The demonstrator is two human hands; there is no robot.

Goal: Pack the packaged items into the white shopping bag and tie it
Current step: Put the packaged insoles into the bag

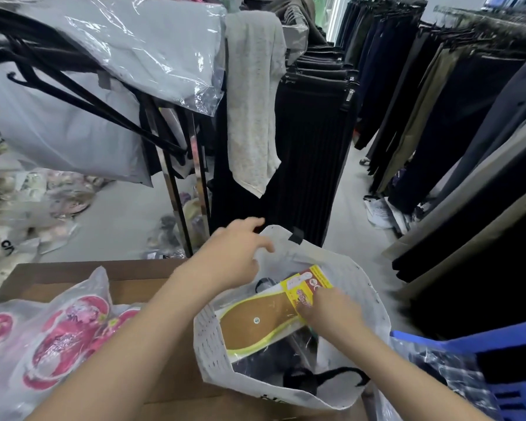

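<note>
The white shopping bag (374,302) stands open at lower centre, with black handles (325,379) at its near rim. Inside it lies a clear packet of brown, yellow-edged insoles (255,323) with a yellow and red label, on top of dark packaged items. My right hand (331,311) reaches into the bag and its fingers press down on the label end of the insole packet. My left hand (234,256) is at the bag's far left rim, fingers loosely spread, thumb side against the plastic edge.
A cardboard box (73,278) to the left holds clear bags of pink slippers (64,335). A blue plastic crate (504,375) with a packaged checked garment sits at right. Racks of dark trousers (316,132) and hanging garment bags stand close behind.
</note>
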